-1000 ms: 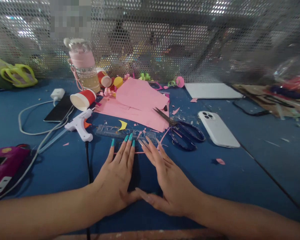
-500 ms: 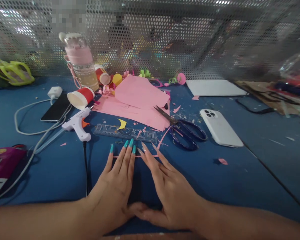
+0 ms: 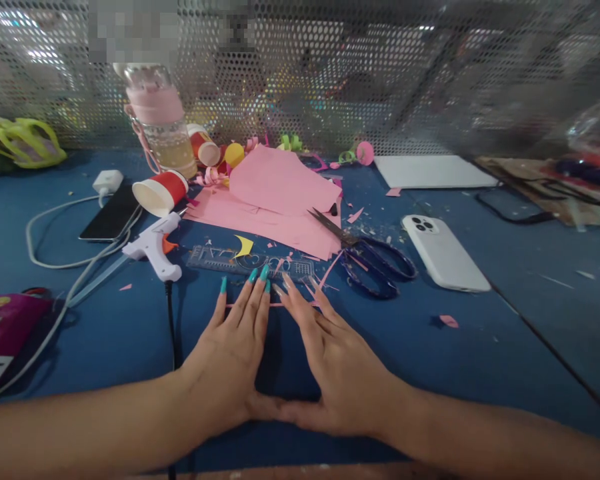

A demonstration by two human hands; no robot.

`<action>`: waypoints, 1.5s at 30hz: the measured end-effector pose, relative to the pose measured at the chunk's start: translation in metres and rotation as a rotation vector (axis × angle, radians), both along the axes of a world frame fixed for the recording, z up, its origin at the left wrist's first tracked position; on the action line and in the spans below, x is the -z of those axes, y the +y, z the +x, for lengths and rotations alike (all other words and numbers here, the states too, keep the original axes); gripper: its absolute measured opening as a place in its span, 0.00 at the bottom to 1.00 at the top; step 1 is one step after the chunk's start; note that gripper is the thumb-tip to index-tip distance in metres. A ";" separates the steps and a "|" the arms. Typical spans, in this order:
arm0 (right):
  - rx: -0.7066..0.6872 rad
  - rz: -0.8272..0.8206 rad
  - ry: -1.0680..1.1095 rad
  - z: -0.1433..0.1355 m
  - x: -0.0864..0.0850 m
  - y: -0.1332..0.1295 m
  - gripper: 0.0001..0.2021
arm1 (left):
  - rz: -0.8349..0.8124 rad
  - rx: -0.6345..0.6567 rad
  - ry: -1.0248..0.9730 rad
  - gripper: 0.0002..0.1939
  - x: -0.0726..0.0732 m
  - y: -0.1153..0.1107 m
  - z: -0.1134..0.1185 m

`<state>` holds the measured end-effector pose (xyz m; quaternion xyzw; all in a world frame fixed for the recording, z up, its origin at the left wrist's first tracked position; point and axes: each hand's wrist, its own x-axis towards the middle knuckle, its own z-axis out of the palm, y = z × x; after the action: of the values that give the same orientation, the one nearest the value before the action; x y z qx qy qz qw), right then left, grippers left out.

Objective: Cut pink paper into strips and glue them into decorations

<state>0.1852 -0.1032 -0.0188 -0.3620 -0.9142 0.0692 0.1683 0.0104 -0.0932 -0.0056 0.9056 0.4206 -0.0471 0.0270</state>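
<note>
My left hand (image 3: 230, 360) lies palm down on the blue table with its fingers stretched forward. Beside it my right hand (image 3: 343, 363) is also flat, fingers extended, and the two thumbs meet near the front. A thin pink paper strip (image 3: 276, 305) runs sideways beneath the fingers of both hands, partly covered by them. Just beyond the fingertips is a clear stencil ruler (image 3: 207, 257), with a yellow crescent of paper (image 3: 244, 247) on it. Pink paper sheets (image 3: 285, 183) are stacked farther back. Open-bladed scissors (image 3: 367, 263) with dark blue handles rest right of the ruler.
A white glue gun (image 3: 155, 250) lies at left, near a red-and-white paper cup (image 3: 173, 190), a black phone (image 3: 111, 217) and a cable. Behind stands a water bottle (image 3: 163, 127). At right are a white phone (image 3: 445, 253) and a white flat panel (image 3: 433, 172).
Both hands appear slightly farther forward, with their fingertips nearer the stencil ruler. They stay flat with the thumbs touching. The camera view has shifted a little.
</note>
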 end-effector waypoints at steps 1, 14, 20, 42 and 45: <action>-0.001 -0.010 0.001 0.001 0.000 0.002 0.53 | 0.000 -0.003 -0.013 0.58 0.000 0.003 0.000; 0.029 0.025 0.011 0.002 0.000 -0.010 0.49 | 0.017 -0.025 0.022 0.49 -0.001 -0.009 0.000; 0.001 0.079 -0.044 0.001 -0.001 -0.015 0.52 | 0.063 -0.017 0.008 0.50 0.004 -0.018 0.000; 0.021 -0.065 0.070 0.006 0.004 0.011 0.49 | 0.046 0.009 -0.138 0.52 0.013 0.015 -0.004; 0.023 -0.093 0.236 0.011 -0.002 0.020 0.42 | 0.187 0.001 -0.252 0.47 0.015 0.020 -0.006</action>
<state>0.1959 -0.0836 -0.0167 -0.3693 -0.8797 0.1519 0.2583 0.0047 -0.0729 -0.0205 0.9031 0.4160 0.1061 -0.0048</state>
